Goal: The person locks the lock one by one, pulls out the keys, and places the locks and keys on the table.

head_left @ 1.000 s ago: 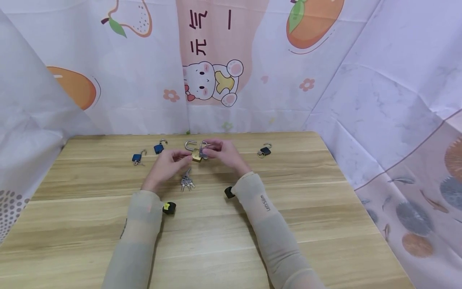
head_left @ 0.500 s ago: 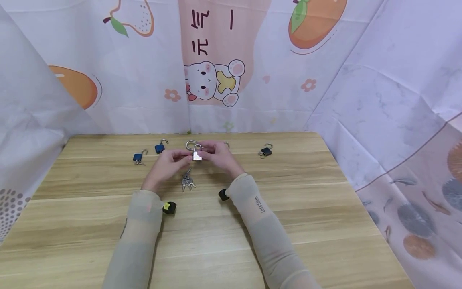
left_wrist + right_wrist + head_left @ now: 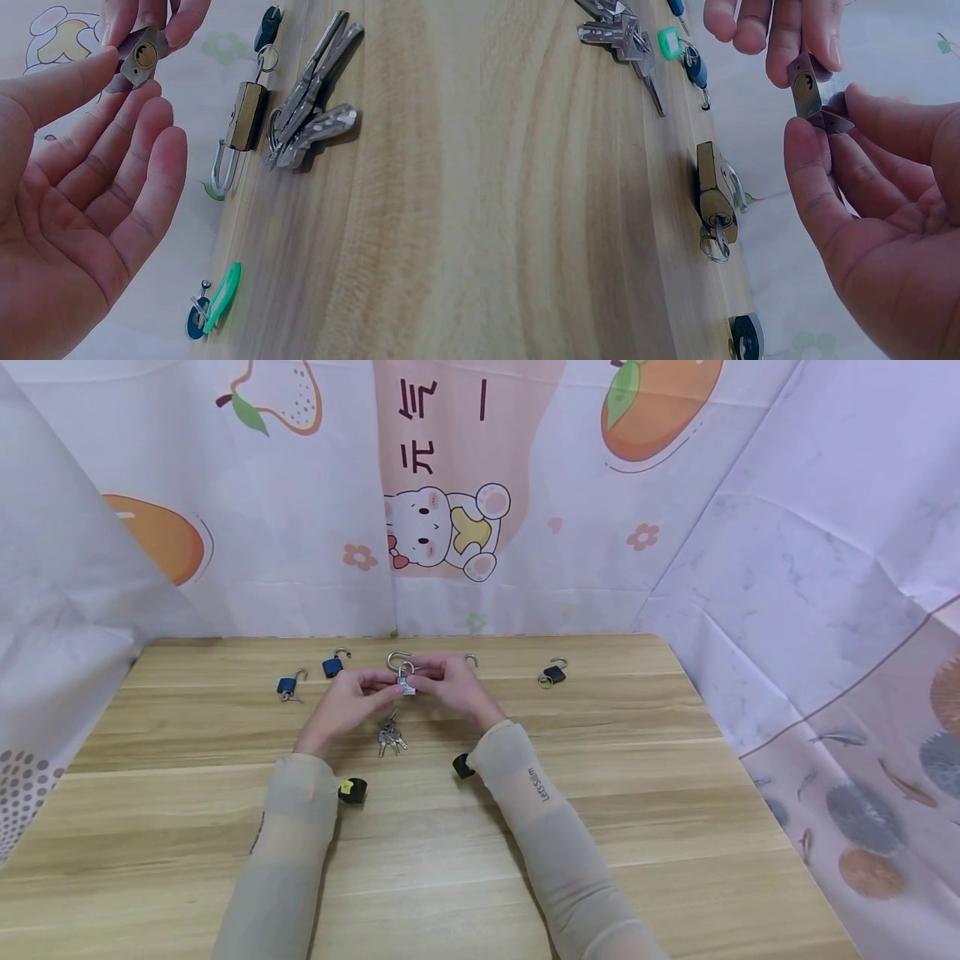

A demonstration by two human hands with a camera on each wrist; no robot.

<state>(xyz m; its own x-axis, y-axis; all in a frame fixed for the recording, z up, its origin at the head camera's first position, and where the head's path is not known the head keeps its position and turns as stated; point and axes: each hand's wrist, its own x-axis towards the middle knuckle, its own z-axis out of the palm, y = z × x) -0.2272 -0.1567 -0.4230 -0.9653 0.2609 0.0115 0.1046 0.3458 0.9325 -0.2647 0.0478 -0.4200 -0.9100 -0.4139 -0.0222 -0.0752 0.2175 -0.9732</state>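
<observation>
Both hands hold a small silver padlock (image 3: 407, 686) between them, raised, its shackle upward. In the left wrist view, the left hand (image 3: 75, 195) pinches one side of the padlock (image 3: 141, 58) with its thumb and index finger, its other fingers loosely bent. The right hand (image 3: 885, 195) grips the opposite side with thumb and fingers in the right wrist view, where the keyhole face of the padlock (image 3: 805, 86) shows. Behind them a larger brass padlock (image 3: 246, 116) lies on the table, a key in its keyhole; in the head view its body is hidden.
A bunch of keys (image 3: 391, 737) lies in front of the hands. Two blue padlocks (image 3: 287, 686) are at the left, one with a green tag (image 3: 669, 43) beside it. A black padlock (image 3: 554, 674) lies at the right. Another shackle (image 3: 471, 660) shows behind the right hand.
The right hand has moved left with the silver padlock, bringing it in front of the brass one and against the left hand's fingertips. The left hand has barely moved.
</observation>
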